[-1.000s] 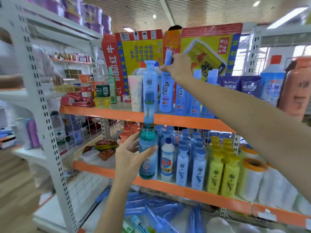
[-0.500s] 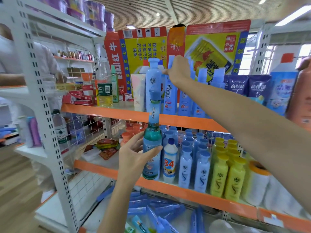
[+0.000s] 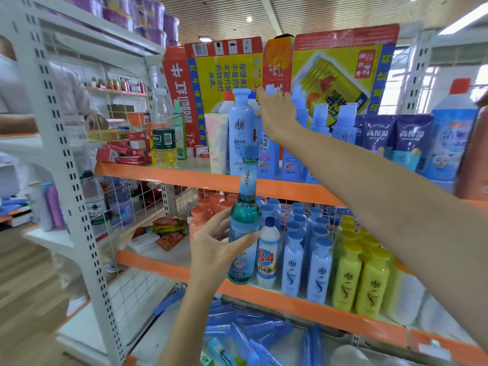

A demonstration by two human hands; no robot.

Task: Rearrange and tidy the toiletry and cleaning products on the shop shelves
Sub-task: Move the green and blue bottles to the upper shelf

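Observation:
My left hand [image 3: 215, 250] grips a green-blue toilet-water bottle [image 3: 244, 220] with a blue cap, held upright in front of the middle shelf's edge. My right hand [image 3: 277, 113] reaches up to the top shelf [image 3: 184, 175]. Its fingers stretch out against the neck of a blue spray bottle [image 3: 267, 151], whose cap shows just above the knuckles. That bottle stands between a tall light-blue shampoo bottle [image 3: 240, 133] and a row of similar blue spray bottles [image 3: 320, 120].
The middle shelf [image 3: 303, 303] holds a white "84" bottle [image 3: 268, 260], several light-blue and yellow shampoo bottles [image 3: 369, 281] and orange-capped bottles. Red and yellow cartons [image 3: 335, 72] back the top shelf. Blue tubes lie in the bottom bin [image 3: 250, 331]. A person stands behind the left rack [image 3: 52, 122].
My right hand's fingers have straightened upward beside the spray bottle's cap, where they were curled round its top before. The view has shifted slightly; my left hand still holds its bottle.

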